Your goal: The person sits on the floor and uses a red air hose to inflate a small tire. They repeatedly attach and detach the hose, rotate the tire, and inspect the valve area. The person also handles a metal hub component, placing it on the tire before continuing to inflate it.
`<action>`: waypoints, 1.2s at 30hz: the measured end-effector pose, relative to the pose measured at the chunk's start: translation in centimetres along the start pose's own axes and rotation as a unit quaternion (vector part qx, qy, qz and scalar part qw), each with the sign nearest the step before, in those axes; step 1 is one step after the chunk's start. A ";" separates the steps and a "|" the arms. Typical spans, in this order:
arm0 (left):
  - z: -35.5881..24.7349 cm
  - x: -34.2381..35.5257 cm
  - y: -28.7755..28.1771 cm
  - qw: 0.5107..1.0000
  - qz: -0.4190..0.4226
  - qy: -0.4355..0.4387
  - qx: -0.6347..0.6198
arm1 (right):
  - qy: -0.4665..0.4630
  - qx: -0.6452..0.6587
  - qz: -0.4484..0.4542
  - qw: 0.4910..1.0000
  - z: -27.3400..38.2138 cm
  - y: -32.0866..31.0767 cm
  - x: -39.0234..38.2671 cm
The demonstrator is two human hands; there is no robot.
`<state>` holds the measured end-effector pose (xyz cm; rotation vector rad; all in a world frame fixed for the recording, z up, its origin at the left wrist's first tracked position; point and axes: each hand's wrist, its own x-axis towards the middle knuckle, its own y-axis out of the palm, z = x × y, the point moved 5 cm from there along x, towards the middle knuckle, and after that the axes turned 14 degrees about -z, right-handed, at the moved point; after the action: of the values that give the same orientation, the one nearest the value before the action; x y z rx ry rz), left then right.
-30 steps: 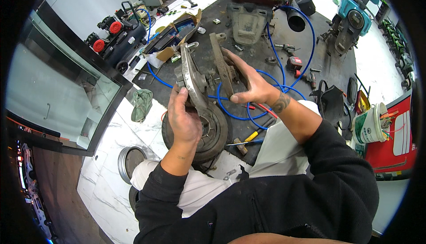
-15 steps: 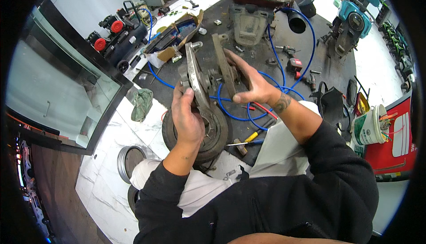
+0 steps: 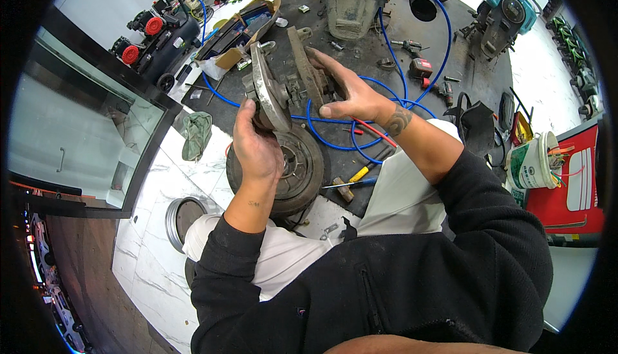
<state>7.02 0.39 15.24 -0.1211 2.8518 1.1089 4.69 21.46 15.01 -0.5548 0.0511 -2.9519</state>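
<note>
My left hand (image 3: 259,151) is closed around the lower part of a silver curved metal casting (image 3: 262,83), which stands on edge and tilts a little. My right hand (image 3: 354,96) grips a dark, grimy flat metal piece (image 3: 304,67) from its right side, thumb at the lower end and fingers behind. The two parts face each other, with small metal fittings in the narrow space between them; whether they are joined there, I cannot tell. Below them a black-tyred wheel (image 3: 312,177) lies flat, partly covered by my left hand.
A blue air hose (image 3: 446,38) loops across the dark mat. A hammer (image 3: 343,190), a yellow-handled screwdriver (image 3: 359,173) and a red impact driver (image 3: 421,67) lie nearby. A white bucket (image 3: 530,166) stands right, a tool-filled box (image 3: 248,28) far left, a green cloth (image 3: 196,136) left.
The whole view has shifted slightly, with things now higher and further left. The silver casting is tilted differently, its lower end pulled up off the wheel. Both hands keep their hold.
</note>
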 end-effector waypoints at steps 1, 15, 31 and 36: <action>0.2 0.4 -0.1 1.000 -0.008 -0.010 0.001 | 0.009 0.003 -0.003 1.000 -0.2 0.0 0.1; 3.1 7.2 -13.2 0.933 -0.215 -0.204 0.204 | 0.507 -0.087 -0.146 0.845 -25.5 -9.4 -7.3; 9.9 5.1 -19.2 0.934 -0.183 -0.248 0.179 | 0.413 -0.226 -0.068 0.880 -26.3 -4.4 -3.8; 13.3 4.2 -18.8 0.927 -0.144 -0.262 0.227 | 0.283 -0.242 0.125 0.919 -22.8 7.8 -6.5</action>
<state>5.37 -4.62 -7.52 -0.1744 2.4153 0.3361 3.36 14.83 -9.04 0.2721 0.8564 -2.7234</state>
